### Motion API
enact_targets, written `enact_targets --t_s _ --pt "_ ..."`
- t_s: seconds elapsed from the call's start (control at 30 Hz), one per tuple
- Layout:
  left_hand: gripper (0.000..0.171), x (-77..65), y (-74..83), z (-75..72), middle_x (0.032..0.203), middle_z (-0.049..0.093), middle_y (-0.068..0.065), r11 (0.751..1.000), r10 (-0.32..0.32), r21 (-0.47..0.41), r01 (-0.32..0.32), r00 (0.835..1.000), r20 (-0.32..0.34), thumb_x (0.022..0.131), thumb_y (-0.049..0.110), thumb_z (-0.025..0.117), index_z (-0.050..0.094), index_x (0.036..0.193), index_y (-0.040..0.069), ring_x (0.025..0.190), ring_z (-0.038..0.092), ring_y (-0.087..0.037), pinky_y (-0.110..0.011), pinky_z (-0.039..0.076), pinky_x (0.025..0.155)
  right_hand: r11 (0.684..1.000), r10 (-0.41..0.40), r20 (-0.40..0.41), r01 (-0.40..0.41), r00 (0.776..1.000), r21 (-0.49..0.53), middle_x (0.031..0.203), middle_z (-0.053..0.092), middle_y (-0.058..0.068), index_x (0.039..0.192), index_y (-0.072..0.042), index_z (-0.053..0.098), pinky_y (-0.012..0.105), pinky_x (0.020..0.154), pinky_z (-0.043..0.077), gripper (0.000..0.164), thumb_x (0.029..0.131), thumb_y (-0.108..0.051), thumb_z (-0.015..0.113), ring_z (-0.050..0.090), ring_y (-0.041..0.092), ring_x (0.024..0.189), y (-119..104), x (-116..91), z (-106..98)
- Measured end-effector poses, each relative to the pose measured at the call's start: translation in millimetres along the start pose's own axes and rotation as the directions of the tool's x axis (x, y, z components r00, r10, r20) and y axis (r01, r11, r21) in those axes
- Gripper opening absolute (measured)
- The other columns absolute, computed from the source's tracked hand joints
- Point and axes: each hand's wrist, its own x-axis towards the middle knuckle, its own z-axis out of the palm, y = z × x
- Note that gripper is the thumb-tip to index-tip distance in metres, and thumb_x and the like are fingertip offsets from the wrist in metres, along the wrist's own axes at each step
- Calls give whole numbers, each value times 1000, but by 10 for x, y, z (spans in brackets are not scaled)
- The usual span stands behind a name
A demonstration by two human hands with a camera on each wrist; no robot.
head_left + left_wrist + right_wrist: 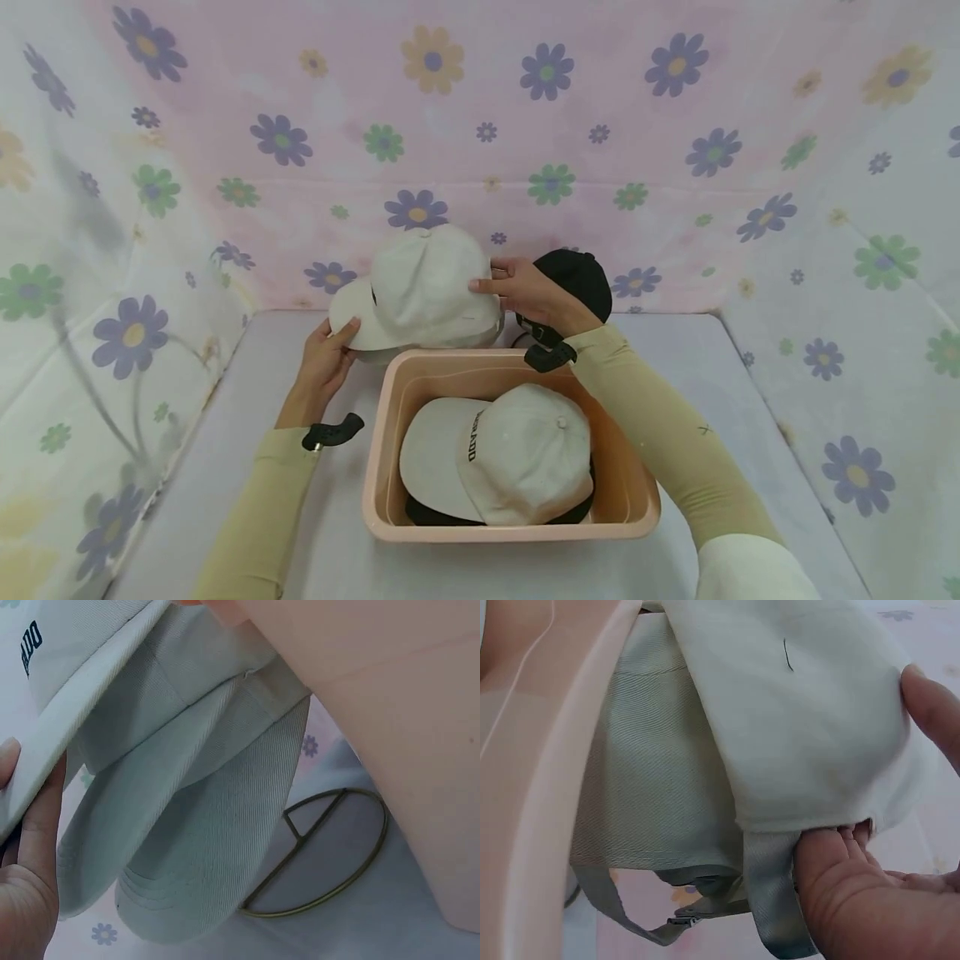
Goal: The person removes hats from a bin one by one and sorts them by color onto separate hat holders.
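Behind the bin a white cap (pixel 435 287) is held between both hands, its brim toward the left. My left hand (pixel 322 367) pinches the edge of that brim, thumb on top and fingers underneath. At the back of the cap, my right hand (pixel 536 292) grips the crown; in the right wrist view its fingers reach in by the strap (pixel 769 900), with the thumb outside. Close below, the left wrist view shows two more pale caps, with a middle brim (pixel 135 802) and a lower brim (pixel 217 847).
A peach plastic bin (pixel 517 532) stands in front, holding a white lettered cap (pixel 536 450) above a black cap (pixel 442 513). At the back right is another black cap (pixel 573 279). A brass-coloured wire base (pixel 285 915) lies beside the bin. Flowered cloth walls (pixel 480 92) surround the table.
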Motion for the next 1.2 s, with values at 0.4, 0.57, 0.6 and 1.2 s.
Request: enact_targets --t_s 0.4,0.57,0.6,1.2 --pt "68 29 -97 -84 129 52 -1 986 -81 148 80 997 -5 104 17 59 23 159 -1 112 61 -6 -16 54 89 996 38 -25 -40 999 -86 151 49 16 162 -17 24 55 112 42 85 93 -10 75 52 32 134 102 52 86" --pt "71 42 -149 -141 133 51 -7 974 -62 216 62 998 -7 102 20 63 26 158 -3 99 64 -1 -16 56 85 987 73 -15 -74 997 -139 155 43 17 163 -20 19 54 114 40 91 93 -12 76 49 34 137 123 44 85" --pt "71 44 -162 -157 135 50 -9 970 -53 238 53 999 -5 102 20 63 26 158 -3 98 65 0 -17 56 85 983 78 -13 -79 997 -168 157 40 17 164 -19 16 54 115 39 93 93 -13 76 46 34 140 130 33 84" --pt "69 54 -133 -145 116 59 -7 949 -44 303 92 986 -160 101 32 64 37 152 -7 82 67 -1 -18 57 69 970 91 2 -88 996 -227 147 42 16 163 -16 18 52 110 45 86 96 -20 73 51 33 129 297 32 118"
